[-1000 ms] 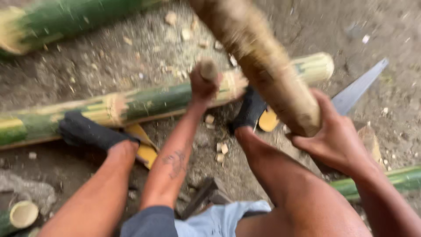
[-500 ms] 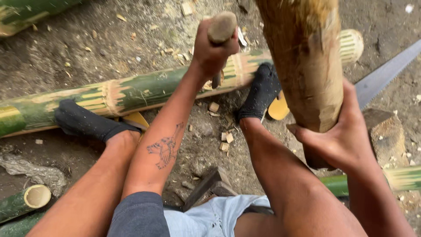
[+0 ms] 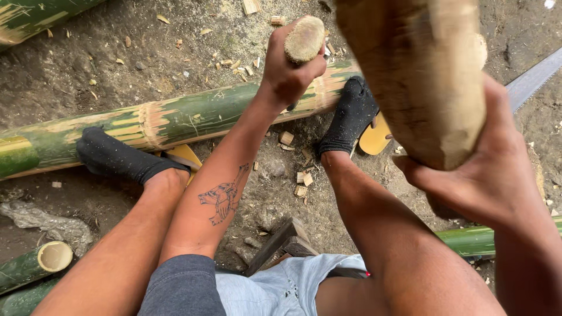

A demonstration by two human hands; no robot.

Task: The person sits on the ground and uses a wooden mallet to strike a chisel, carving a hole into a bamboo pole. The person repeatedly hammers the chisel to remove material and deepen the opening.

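My left hand (image 3: 287,70) is shut on a round-ended wooden handle (image 3: 304,40), held upright over a long green bamboo pole (image 3: 175,120) that lies across the dirt. What the handle carries below my fist is hidden. My right hand (image 3: 480,169) grips a thick, pale wooden club (image 3: 421,76), raised close to the camera on the right. Both my feet in black socks, the left (image 3: 114,158) and the right (image 3: 351,117), press against the pole's near side.
A yellow sandal (image 3: 374,137) lies under my right foot. A saw blade (image 3: 535,79) rests on the ground at far right. Other bamboo lies at top left (image 3: 35,17), bottom left (image 3: 41,263) and lower right (image 3: 474,240). Wood chips (image 3: 301,178) litter the dirt.
The club has swung from a slant to nearly upright and now looms larger. My left hand with the handle sits higher and closer to the camera. The pole and feet stay put.
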